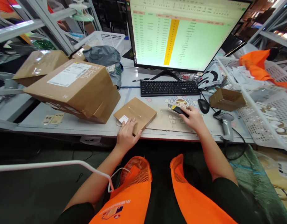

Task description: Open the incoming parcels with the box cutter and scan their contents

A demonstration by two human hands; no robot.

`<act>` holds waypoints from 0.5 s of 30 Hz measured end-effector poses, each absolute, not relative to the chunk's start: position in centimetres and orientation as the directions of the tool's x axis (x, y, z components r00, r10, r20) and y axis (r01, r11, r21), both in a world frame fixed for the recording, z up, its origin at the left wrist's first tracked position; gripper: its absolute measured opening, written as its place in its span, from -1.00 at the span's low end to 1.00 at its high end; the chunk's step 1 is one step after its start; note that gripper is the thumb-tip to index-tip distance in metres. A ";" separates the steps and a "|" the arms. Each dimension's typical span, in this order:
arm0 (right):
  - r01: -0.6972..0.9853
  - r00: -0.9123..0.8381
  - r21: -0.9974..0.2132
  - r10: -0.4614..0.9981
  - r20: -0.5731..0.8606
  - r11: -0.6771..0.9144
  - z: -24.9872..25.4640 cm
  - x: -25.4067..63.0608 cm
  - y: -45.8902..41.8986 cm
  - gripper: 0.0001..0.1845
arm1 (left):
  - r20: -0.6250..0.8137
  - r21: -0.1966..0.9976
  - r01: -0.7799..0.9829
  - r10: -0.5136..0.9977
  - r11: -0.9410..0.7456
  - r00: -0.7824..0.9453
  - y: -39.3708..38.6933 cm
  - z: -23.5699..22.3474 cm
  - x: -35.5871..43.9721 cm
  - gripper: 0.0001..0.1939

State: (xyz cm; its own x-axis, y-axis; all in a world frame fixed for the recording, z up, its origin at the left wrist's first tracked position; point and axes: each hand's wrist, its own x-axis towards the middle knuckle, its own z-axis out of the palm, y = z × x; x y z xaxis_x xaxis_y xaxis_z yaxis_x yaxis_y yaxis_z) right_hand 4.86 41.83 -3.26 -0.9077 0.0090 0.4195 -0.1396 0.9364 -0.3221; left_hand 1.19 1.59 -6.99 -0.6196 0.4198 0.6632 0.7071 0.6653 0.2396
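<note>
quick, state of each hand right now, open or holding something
Left hand: open, resting on the flat cardboard box.
Right hand: closed, holding the utility knife.

Even, pale indoor light falls across the white bench (106, 130), while the floor (47, 193) beneath sinks into deep shadow. The monitor (152, 40) glows brightest, most of its small print too soft to read. Glare streaks the metal rail (19, 30) at upper left. The flat cardboard box (141, 112) near the centre is fairly crisp; towards the sides, wide-angle distortion slants and stretches the shelving (53, 32), and the upper corners are blurred
</note>
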 end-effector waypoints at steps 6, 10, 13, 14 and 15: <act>-0.295 -0.891 -0.476 -0.059 0.450 0.828 -1.7 9.0 41.2 -0.51 | 0.613 0.441 0.769 0.471 0.463 -0.635 -6.2 -7.5 0.1 -0.73; -0.389 -0.908 -0.471 -0.245 0.339 0.791 -0.6 8.4 36.2 -0.53 | 0.516 0.706 0.389 -0.053 0.592 -0.855 -5.8 -8.4 0.9 -0.64; -0.459 -0.887 -0.380 -0.395 0.238 0.803 0.3 6.3 32.6 -0.54 | 0.400 0.749 0.262 -0.100 0.608 -0.911 -3.9 -8.1 -0.3 -0.45; -0.481 -0.877 -0.345 -0.437 0.202 0.806 0.7 5.8 31.6 -0.54 | 0.374 0.749 0.275 -0.042 0.603 -0.927 -3.4 -7.8 -1.2 -0.41; -0.500 -0.866 -0.318 -0.471 0.169 0.805 1.1 5.4 30.8 -0.55 | 0.347 0.754 0.300 0.034 0.585 -0.937 -3.0 -7.4 -2.1 -0.39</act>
